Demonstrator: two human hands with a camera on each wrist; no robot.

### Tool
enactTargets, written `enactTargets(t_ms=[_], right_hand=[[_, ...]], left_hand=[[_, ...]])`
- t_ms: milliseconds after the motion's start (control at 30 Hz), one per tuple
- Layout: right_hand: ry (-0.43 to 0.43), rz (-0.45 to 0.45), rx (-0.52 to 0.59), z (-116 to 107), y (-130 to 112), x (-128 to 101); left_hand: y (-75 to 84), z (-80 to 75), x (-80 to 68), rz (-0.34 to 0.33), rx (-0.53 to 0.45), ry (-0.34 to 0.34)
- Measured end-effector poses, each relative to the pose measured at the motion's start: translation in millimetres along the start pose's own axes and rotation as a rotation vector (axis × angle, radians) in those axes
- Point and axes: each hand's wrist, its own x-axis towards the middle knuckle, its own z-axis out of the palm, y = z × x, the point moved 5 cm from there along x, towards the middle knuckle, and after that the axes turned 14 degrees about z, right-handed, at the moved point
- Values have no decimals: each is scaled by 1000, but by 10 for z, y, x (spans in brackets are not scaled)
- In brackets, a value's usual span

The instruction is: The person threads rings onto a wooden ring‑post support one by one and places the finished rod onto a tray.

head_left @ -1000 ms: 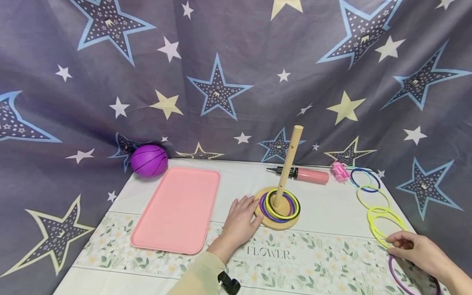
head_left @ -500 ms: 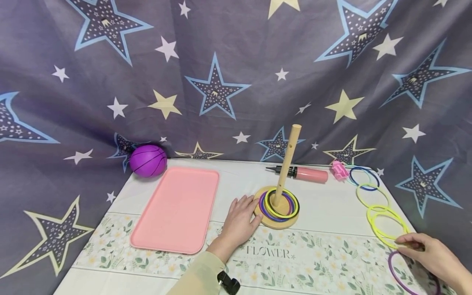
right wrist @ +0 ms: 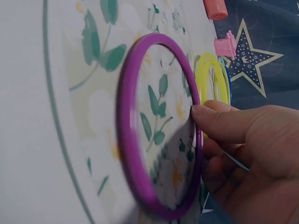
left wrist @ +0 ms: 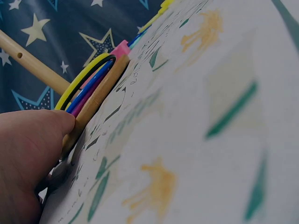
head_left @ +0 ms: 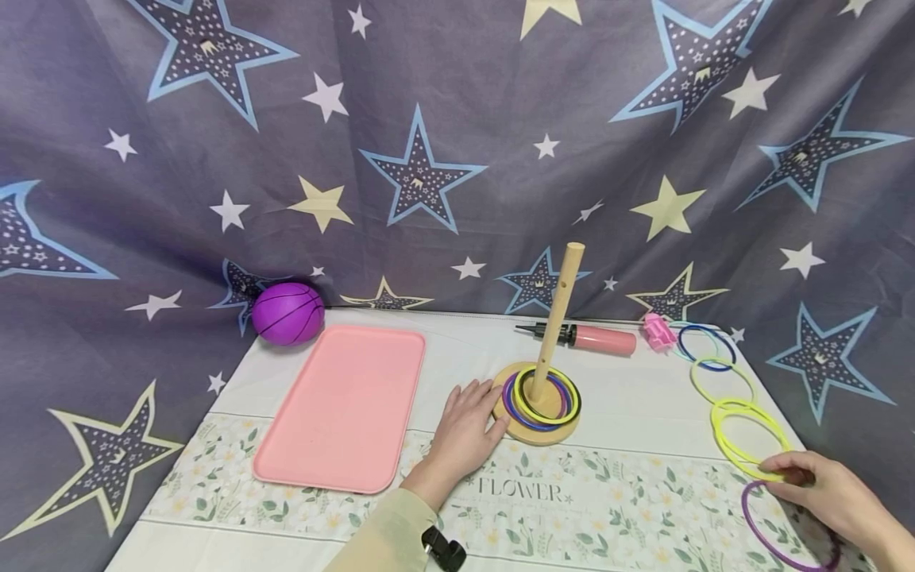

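My right hand (head_left: 822, 485) pinches a purple ring (right wrist: 125, 126) between thumb and fingers at the table's right side. In the right wrist view the thumb lies on the ring's rim. Two yellow rings (head_left: 723, 446) lie just beyond those fingertips. My left hand (head_left: 465, 429) rests with fingers extended against the round wooden base (head_left: 532, 436) of a ring-toss stand, its thumb at the base's edge in the left wrist view. A wooden peg (head_left: 557, 318) rises from that base. Several rings, including a yellow ring (left wrist: 84, 77) and a blue ring (left wrist: 96, 83), are stacked around the peg.
Left of the stand lies a pink tray (head_left: 339, 405), with a purple ball (head_left: 288, 314) behind it. A hand pump (head_left: 604, 339) and a small pink plastic piece (head_left: 658, 332) sit at the back. More rings, one dark blue ring (head_left: 681, 342), line the right edge. A star-patterned curtain (head_left: 457, 254) hangs behind.
The right hand first drew back from the yellow rings toward the right, then took hold of the purple ring, which has shifted slightly left and farther back. The left hand stayed at the base.
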Motion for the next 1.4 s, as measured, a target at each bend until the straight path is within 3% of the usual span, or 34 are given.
enactTargets(t_ms=[467, 1000, 1233, 1400], right_hand=[[82, 4, -53, 7, -160, 94], [65, -22, -84, 95, -548, 138], [125, -112, -117, 123, -652, 171], [139, -120, -114, 130, -696, 181]], left_hand=[[-1, -17, -20, 11, 7, 18], [-2, 9, -8, 0, 0, -1], [8, 1, -7, 2, 4, -2], [1, -1, -9, 0, 5, -2]])
